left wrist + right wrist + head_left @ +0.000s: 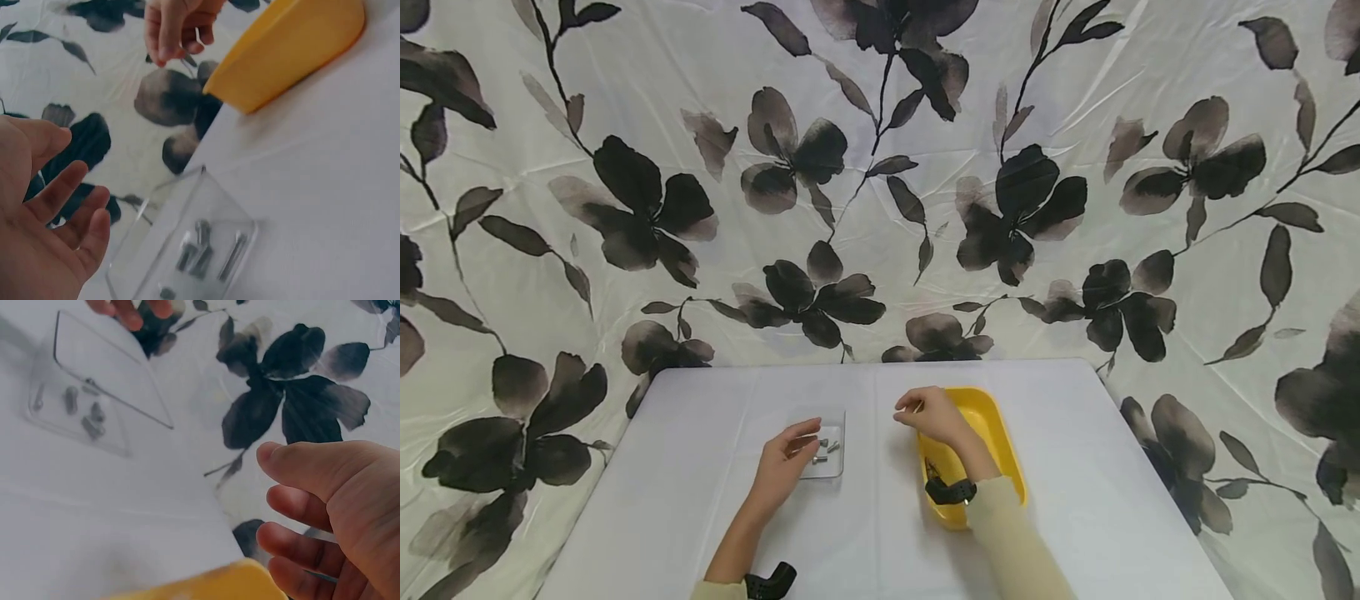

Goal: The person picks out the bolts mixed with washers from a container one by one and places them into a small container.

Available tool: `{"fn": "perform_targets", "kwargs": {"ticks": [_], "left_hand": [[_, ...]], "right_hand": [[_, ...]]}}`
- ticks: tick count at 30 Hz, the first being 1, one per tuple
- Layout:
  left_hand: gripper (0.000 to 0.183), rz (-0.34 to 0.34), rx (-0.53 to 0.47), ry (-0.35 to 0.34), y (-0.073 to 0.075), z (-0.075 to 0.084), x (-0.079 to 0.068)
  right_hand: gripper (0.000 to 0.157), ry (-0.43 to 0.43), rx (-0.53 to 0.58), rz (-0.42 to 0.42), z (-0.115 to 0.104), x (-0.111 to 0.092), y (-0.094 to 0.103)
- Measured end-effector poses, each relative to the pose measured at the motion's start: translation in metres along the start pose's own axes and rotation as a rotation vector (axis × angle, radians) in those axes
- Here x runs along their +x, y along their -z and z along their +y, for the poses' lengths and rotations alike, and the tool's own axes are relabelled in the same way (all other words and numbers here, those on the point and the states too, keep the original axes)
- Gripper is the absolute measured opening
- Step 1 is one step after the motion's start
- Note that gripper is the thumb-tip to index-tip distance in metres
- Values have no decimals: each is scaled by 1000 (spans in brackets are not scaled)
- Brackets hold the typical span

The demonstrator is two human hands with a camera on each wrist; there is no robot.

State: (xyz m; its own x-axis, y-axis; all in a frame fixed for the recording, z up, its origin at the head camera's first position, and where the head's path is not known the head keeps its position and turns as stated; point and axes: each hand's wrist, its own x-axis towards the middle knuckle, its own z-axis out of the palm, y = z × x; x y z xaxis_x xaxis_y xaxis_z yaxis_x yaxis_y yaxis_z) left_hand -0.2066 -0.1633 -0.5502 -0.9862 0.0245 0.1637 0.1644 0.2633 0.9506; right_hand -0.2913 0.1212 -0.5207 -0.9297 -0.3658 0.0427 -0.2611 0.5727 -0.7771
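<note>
My left hand (pixel 784 462) is over the left side of a clear plastic box (pixel 830 474), its fingers loosely bent and apart with nothing between them. Inside the box lie several small silver bolts (pixel 232 255), seen through its wall in the left wrist view. To the right, my right hand (pixel 934 415) hovers over the far left rim of a yellow tray (pixel 1011 446). Its thumb and fingers (pixel 294 501) are relaxed and spaced apart, holding nothing that shows. Part of the tray's inside is hidden by the right forearm.
Small dark pieces (pixel 931 468) lie in the yellow tray near its left wall, beside the black wrist strap (pixel 951 492). A white cloth covers the table (pixel 880 542). Behind its far edge hangs a flower-patterned curtain (pixel 925 208).
</note>
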Motion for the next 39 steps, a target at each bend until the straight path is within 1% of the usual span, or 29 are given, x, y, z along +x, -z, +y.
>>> {"fn": "perform_targets", "kwargs": {"ticks": [3,7,10,12,15,17,20,24,27,30,33,39], "left_hand": [[36,-62,-56,-18,-12,10,3],[38,-138,-102,-5,-25,16,6],[39,-174,-96,4,-34,22,3],[39,-195,-85,-2,-40,29,1],[40,-234,-56,16,-51,34,0],[40,-256,-42,32,-58,31,0],[42,-276,-46,76,-70,20,1],[49,-306,-95,139,-86,9,2],[55,-328,-136,186,-95,5,1],[57,-336,-156,211,-102,2,0],[58,-343,-168,223,-108,2,-2],[63,-368,-211,244,-123,-4,-6]], "right_hand": [[8,-12,6,31,7,-5,9],[7,7,2,73,18,-12,17],[6,27,-1,93,26,-17,20],[5,33,-1,101,30,-20,21],[6,25,4,111,38,-23,20],[7,21,2,113,44,-25,18],[7,-2,-6,101,52,-28,15],[6,-38,-18,81,62,-34,11],[5,-57,-1,67,67,-38,7],[6,-85,20,49,72,-39,3],[7,-108,23,36,76,-39,-1],[13,-156,31,-49,81,-43,-6]]}}
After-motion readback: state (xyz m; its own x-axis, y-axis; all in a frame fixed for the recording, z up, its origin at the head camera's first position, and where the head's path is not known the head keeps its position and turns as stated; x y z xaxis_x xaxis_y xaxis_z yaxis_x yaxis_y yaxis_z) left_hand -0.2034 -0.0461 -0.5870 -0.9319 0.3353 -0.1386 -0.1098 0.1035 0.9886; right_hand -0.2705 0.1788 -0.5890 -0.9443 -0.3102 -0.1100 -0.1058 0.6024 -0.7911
